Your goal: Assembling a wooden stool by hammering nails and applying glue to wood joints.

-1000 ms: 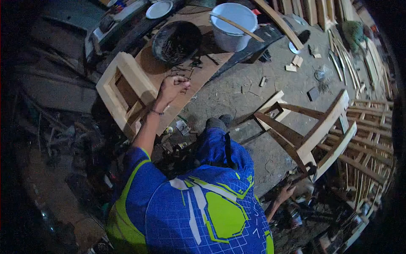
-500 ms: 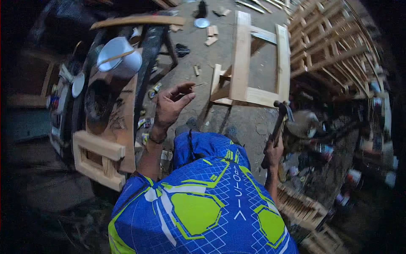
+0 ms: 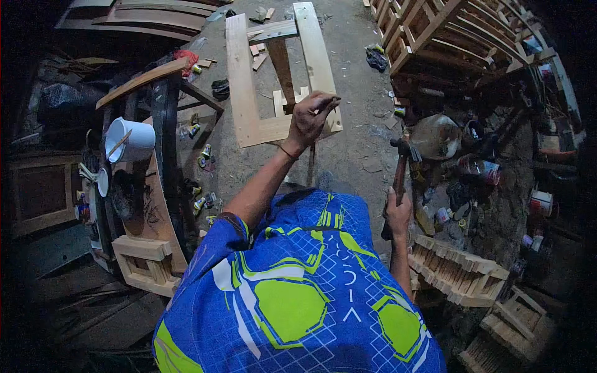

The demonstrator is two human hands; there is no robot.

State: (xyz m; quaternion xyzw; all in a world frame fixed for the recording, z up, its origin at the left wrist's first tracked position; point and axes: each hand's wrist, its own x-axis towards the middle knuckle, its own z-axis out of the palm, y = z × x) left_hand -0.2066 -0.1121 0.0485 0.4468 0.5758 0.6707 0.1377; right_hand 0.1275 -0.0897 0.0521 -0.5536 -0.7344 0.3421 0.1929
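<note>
My left hand [image 3: 308,121] reaches over the near right corner of a pale wooden frame [image 3: 247,87]. Its thumb and fingers are pinched together; the thin nail seen between them a moment ago is hardly visible now. The frame is rectangular, with two long rails joined by cross pieces at both ends, and other wooden parts show beneath it. On the right, my right hand [image 3: 398,212] is wrapped round the handle of a hammer [image 3: 401,168]. The hammer is held head up, apart from the frame.
At left, a white bucket [image 3: 138,142] stands on a dark bench, with a small wooden frame [image 3: 143,252] nearer me. Stacked wooden frames [image 3: 435,31] rise at far right. Slatted wooden pieces [image 3: 460,270] lie at lower right. A large round container [image 3: 437,137] sits among clutter.
My left hand has moved right and forward, over the frame's near corner. The frame now appears further left in view as the view turned. My right hand still holds the hammer.
</note>
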